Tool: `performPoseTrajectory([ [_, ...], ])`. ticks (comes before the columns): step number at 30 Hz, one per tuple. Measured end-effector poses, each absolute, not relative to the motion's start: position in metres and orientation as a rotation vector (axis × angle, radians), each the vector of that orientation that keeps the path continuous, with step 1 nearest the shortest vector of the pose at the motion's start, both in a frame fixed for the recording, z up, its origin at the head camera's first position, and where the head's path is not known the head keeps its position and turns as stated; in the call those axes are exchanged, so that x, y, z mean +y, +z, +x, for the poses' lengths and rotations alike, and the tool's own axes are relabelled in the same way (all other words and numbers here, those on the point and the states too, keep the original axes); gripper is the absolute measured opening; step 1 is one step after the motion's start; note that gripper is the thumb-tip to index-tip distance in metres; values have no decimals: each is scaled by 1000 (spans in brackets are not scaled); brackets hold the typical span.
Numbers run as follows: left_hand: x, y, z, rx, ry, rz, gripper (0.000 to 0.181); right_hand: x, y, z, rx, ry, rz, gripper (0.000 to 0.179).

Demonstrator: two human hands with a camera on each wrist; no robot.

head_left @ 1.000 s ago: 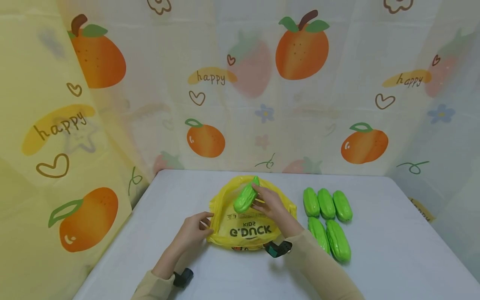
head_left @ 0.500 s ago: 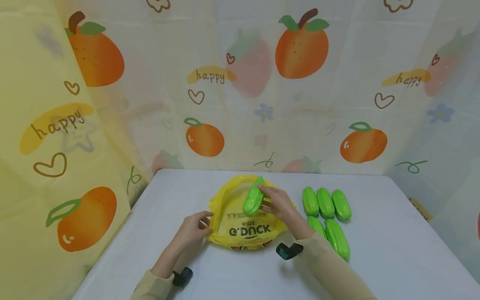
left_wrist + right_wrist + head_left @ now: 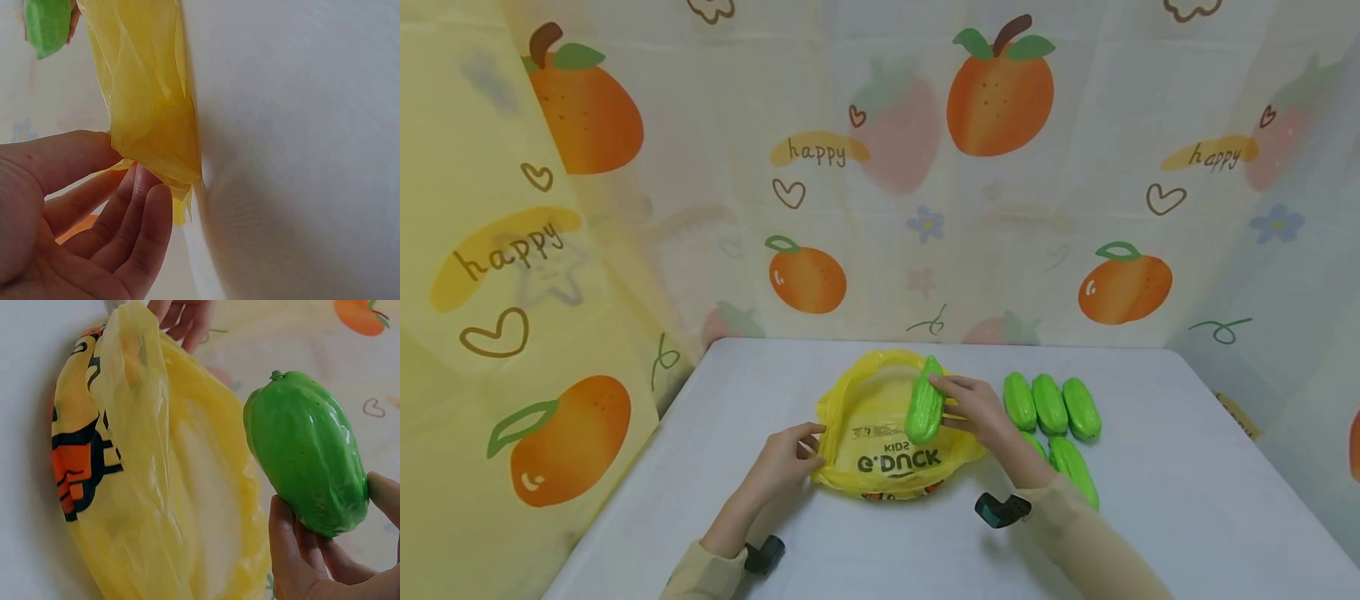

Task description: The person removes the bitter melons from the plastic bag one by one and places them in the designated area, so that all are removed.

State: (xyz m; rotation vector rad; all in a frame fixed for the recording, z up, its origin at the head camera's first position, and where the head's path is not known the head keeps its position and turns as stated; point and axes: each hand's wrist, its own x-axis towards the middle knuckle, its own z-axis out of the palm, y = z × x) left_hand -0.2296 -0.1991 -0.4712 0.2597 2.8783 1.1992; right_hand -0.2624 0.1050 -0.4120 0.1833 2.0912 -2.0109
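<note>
My right hand [image 3: 973, 408] holds a glossy green, lengthwise-ridged gourd [image 3: 306, 450] between thumb and fingers. In the head view the gourd overlaps the right part of a yellow plastic bag [image 3: 880, 482], stem end pointing away. The right wrist view shows it beside the bag's wide mouth. At the bag's left rim, my left hand [image 3: 786, 458] pinches the plastic. In the left wrist view, thumb and fingers [image 3: 153, 231] meet at a folded yellow corner. Upside-down dark lettering shows inside the bag, and an orange and black print on its outside.
Several more green gourds [image 3: 1051, 406] lie in two rows on the white table [image 3: 1187, 500], right of the bag; my right forearm partly hides the nearer row. Behind the table hangs a curtain [image 3: 880, 275] printed with fruit. Each wrist wears a small black device [image 3: 765, 556].
My right hand has moved right with the gourd, from over the bag's middle to its right part, and the gourd has turned more upright in view. The left hand keeps its place.
</note>
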Motion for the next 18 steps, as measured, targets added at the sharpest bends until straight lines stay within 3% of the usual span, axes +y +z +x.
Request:
performPoseTrajectory([
  [18, -198, -471, -230, 2882, 1184, 260, 46, 145, -401, -249, 2293, -1811, 135, 74],
])
